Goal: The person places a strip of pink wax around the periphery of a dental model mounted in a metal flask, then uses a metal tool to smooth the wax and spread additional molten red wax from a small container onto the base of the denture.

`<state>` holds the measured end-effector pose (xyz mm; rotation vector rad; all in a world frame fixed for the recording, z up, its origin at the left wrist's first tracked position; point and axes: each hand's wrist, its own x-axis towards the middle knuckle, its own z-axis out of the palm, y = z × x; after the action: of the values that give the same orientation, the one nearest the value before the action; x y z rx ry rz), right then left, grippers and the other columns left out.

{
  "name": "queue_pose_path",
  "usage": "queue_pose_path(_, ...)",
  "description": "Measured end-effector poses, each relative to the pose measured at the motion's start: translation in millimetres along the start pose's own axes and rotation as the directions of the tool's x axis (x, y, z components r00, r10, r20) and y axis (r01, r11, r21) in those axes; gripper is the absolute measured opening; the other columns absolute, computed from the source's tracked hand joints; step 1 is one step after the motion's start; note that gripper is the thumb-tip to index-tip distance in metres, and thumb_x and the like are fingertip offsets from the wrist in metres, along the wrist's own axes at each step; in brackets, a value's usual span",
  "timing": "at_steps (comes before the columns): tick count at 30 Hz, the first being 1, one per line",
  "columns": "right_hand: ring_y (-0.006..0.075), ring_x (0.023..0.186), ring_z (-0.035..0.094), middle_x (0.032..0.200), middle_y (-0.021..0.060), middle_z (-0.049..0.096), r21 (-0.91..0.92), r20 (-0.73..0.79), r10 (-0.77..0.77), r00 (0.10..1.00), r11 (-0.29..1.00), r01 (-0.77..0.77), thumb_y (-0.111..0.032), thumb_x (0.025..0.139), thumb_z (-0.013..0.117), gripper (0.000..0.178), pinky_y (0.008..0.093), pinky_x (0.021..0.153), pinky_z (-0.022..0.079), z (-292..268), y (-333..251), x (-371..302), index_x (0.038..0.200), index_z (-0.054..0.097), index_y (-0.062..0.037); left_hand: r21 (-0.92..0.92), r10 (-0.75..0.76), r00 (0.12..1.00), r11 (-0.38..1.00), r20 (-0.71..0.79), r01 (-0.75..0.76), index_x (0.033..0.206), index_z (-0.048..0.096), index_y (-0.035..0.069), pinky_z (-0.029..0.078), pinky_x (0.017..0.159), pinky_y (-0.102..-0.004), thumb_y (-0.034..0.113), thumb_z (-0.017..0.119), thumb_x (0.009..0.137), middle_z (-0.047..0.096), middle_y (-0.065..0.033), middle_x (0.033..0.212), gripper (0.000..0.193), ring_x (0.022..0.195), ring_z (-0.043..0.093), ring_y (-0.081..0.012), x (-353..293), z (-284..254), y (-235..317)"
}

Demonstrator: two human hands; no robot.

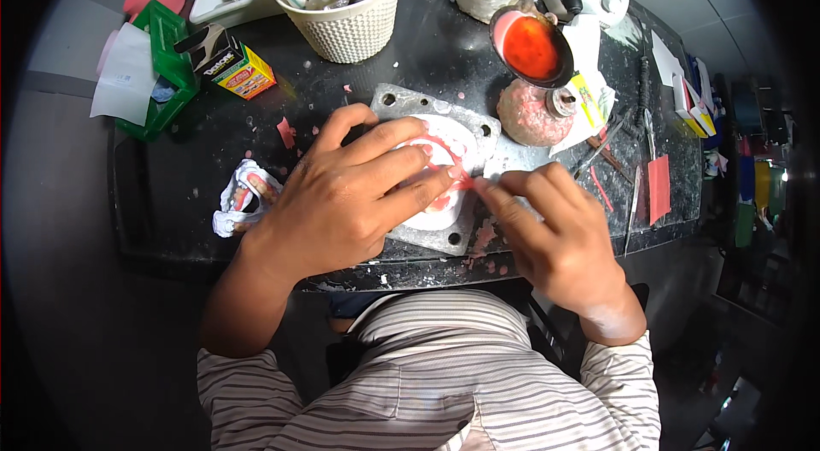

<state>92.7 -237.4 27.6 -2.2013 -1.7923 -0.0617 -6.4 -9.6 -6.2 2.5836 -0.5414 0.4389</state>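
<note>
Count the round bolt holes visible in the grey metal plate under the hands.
4: two on the grey metal plate's top-left edge, one at the right corner, one near the bottom; the hands may hide others.

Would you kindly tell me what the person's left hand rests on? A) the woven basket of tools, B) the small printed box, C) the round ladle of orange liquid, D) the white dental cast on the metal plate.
D: the left hand lies over the white dental cast on the metal plate, far from the basket.

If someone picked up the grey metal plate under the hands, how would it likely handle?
The metal plate looks thick and flat with bolt holes, so probably stiff and heavy for its size. It lies flat on the table, so unlikely to roll or tip. The left hand presses on its white and pink mould, which might chip.
</note>
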Motion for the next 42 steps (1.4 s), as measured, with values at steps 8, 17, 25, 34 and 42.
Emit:
queue_pose_path(8,0.0242,0.074,0.067,0.082,0.0106,0.068,0.439,-0.224,0.345,0.911,0.871,-0.222,0.008,0.070,0.075,0.023,0.0324,0.068,0.053,5.3,-0.2,6.6,0.090,0.068,-0.0001,-0.137,0.029,0.990,0.989,-0.138,-0.048,0.105,0.070,-0.002,0.047,0.086,-0.0445,-0.007,0.060,0.070,0.070,-0.0142,0.099,0.037,0.101,0.067,-0.0308,-1.3,1.1,-10.5)
queue_pose_path(17,0.0246,0.076,0.069,0.083,0.0106,0.070,0.551,-0.227,0.335,0.914,0.818,-0.163,0.008,0.072,0.074,0.022,0.0312,0.068,0.054,19.0,-2.0,27.6,0.093,0.070,0.0016,-0.198,-0.004,0.978,0.980,-0.210,-0.038,0.097,0.071,-0.002,0.048,0.086,-0.0446,-0.005,0.063,0.067,0.070,-0.0160,0.102,0.031,0.099,0.066,-0.0341,1.9,-10.5,-10.2)
queue_pose_path(25,0.0222,0.071,0.063,0.082,0.0072,0.070,0.402,-0.212,0.237,0.948,0.905,-0.137,0.008,0.061,0.075,0.040,0.0327,0.063,0.054,23.1,-4.6,34.1,0.100,0.071,-0.0001,-0.178,-0.014,0.986,0.984,-0.166,-0.016,0.088,0.072,0.002,0.046,0.089,-0.0455,-0.004,0.061,0.062,0.069,-0.0143,0.103,0.029,0.105,0.063,-0.0343,-1.8,-13.3,-10.1)
queue_pose_path(34,0.0197,0.069,0.060,0.082,0.0048,0.070,0.429,-0.140,0.193,0.971,0.896,-0.116,0.008,0.058,0.074,0.049,0.0308,0.061,0.053,19.7,-0.9,37.1,0.106,0.072,-0.0018,-0.169,-0.013,0.990,0.986,-0.139,-0.011,0.087,0.072,0.003,0.044,0.090,-0.0461,-0.002,0.059,0.060,0.068,-0.0139,0.104,0.030,0.106,0.062,-0.0346,-2.3,-15.2,-10.6)
queue_pose_path(42,0.0194,0.068,0.059,0.080,0.0033,0.070,0.382,-0.119,0.188,0.975,0.915,-0.130,0.004,0.059,0.075,0.048,0.0305,0.059,0.052,16.4,-4.0,41.2,0.106,0.072,-0.0039,-0.177,-0.019,1.000,0.984,-0.019,0.015,0.089,0.075,0.006,0.042,0.092,-0.0474,0.004,0.061,0.063,0.067,-0.0133,0.112,0.030,0.113,0.058,-0.0353,-2.9,-20.9,-9.1)
